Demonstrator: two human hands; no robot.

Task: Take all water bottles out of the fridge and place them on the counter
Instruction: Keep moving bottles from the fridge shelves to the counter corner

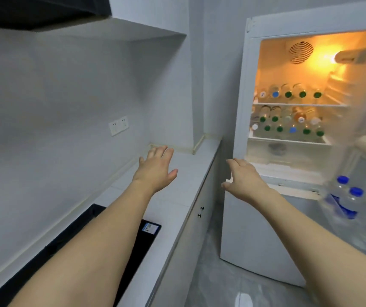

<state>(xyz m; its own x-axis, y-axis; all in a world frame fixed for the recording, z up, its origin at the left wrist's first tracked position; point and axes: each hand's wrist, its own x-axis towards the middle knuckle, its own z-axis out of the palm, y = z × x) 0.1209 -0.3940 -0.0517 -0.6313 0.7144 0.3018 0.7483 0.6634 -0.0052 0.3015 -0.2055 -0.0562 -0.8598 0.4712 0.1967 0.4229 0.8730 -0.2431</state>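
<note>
Hands (156,167) (244,179) empty, spread; fridge (253,85) open, bottles (288,94) shelved.

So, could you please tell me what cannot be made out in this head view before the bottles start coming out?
- Clear plastic bottles on the lit fridge shelves: caps face out, bodies blurred, so contents and exact count are unclear.
- Blue-capped bottles in the white door rack: motion-blurred, cut by the right edge.
- Glossy black cooktop: partly hidden behind the left forearm.

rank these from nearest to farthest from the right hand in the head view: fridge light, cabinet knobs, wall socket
1. cabinet knobs, just below-left of the right hand
2. wall socket, on the left wall
3. fridge light, top of the fridge interior
</note>
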